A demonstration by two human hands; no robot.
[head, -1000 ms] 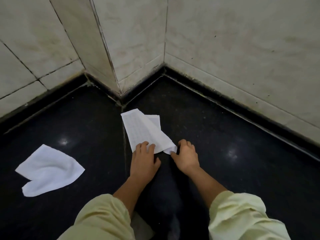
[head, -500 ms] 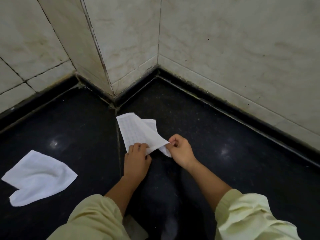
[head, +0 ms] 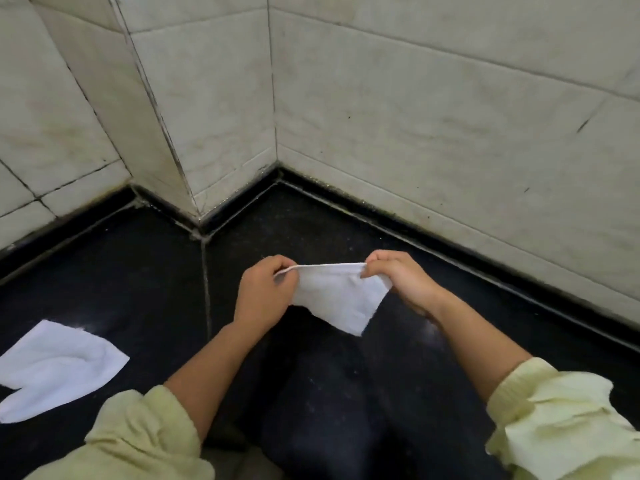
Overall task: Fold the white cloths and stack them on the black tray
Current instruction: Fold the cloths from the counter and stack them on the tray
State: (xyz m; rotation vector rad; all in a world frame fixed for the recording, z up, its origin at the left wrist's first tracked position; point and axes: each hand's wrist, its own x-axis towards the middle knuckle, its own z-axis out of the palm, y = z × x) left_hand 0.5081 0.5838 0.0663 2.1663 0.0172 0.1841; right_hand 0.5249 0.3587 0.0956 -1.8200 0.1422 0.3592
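Pale tiled walls point(head: 450, 116) meet a black floor point(head: 121, 271). A loose white cloth point(head: 55, 368) lies on it, far left. A second cloth point(head: 339, 296) hangs above the floor, its top edge stretched between left hand point(head: 266, 292) and right hand point(head: 401, 282), fingers curled, pinching each end.

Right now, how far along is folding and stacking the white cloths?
Done: little. One white towelling cloth lies loosely doubled over on the black floor at left; no tray is in view. In hand: the left hand and right hand pinch the top edge of a second white cloth, which hangs between them. Left: fold it, then stack both.
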